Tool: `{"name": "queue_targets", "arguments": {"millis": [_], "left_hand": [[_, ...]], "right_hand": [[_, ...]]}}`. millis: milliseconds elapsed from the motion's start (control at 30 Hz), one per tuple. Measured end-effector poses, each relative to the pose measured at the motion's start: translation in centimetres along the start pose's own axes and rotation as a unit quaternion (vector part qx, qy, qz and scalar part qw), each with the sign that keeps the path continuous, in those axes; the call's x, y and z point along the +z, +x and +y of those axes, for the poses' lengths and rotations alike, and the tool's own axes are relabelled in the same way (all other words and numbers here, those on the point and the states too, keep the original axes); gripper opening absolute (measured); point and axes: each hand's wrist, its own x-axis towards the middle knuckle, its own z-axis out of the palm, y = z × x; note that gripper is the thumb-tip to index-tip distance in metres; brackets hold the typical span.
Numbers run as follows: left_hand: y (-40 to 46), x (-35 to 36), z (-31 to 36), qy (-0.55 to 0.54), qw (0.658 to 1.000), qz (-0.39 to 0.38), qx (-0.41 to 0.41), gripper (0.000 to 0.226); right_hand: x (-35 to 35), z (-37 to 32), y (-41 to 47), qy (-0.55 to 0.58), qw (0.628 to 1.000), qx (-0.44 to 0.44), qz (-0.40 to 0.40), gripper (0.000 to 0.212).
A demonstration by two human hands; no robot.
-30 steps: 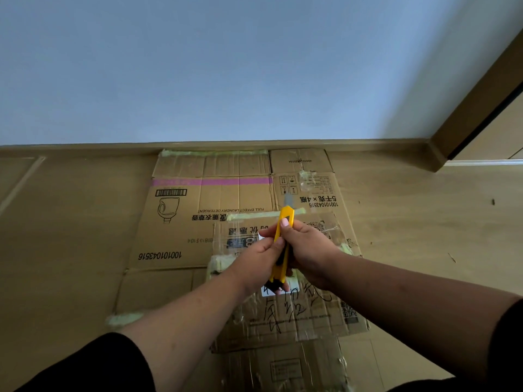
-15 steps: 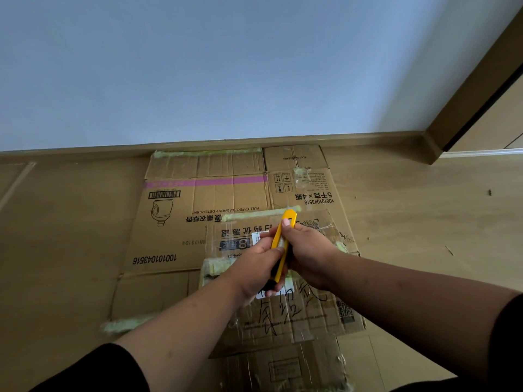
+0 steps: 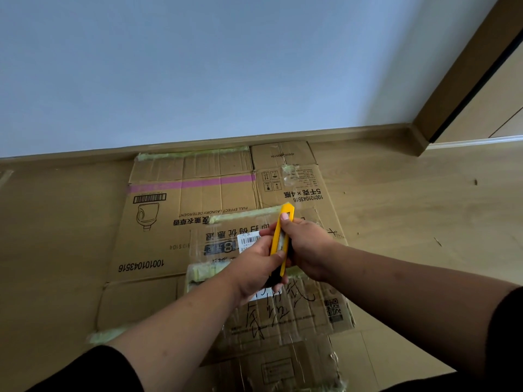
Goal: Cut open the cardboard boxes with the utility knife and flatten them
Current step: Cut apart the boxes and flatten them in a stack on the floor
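A yellow utility knife (image 3: 283,225) is upright in front of me, held by both hands above the cardboard. No blade shows past its yellow tip. My left hand (image 3: 256,271) wraps its lower end and my right hand (image 3: 307,246) grips its upper body, thumb on the slider. Under them a large flattened detergent box (image 3: 175,222) with a pink stripe lies on the floor. A smaller flattened box (image 3: 294,315), covered in clear tape and handwriting, lies on top of it.
The wooden floor (image 3: 410,222) spreads to both sides of the cardboard. A baseboard and pale wall (image 3: 226,80) run right behind the boxes. A door frame (image 3: 467,80) stands at the right. Another taped cardboard piece (image 3: 283,372) lies nearest me.
The blade tip that stuck out a second ago is no longer visible. Both hands stay on the knife, which has shifted slightly.
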Motion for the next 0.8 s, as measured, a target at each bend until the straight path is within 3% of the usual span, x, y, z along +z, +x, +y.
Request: {"name": "queue_targets", "arguments": {"millis": [267, 400, 567, 700, 800], "left_hand": [[1.2, 1.8, 0.4, 0.142, 0.984, 0.109, 0.022, 0.019], [3.3, 3.4, 1.3, 0.459, 0.868, 0.145, 0.119, 0.018], [6.1, 5.3, 0.5, 0.648, 0.730, 0.088, 0.196, 0.025], [8.4, 7.6, -0.1, 0.680, 0.706, 0.075, 0.181, 0.044], [9.7, 8.2, -0.9, 0.686, 0.704, 0.079, 0.167, 0.050]], "right_hand": [[-3.4, -2.4, -0.3, 0.093, 0.992, -0.058, 0.066, 0.036], [-7.4, -2.4, 0.4, 0.066, 0.988, -0.060, 0.123, 0.033], [-13.2, 0.6, 1.4, -0.033, 0.985, 0.042, 0.165, 0.006], [-18.2, 5.1, 2.0, -0.144, 0.966, 0.111, 0.185, 0.007], [-21.5, 8.4, 2.5, -0.305, 0.919, 0.154, 0.195, 0.010]]}}
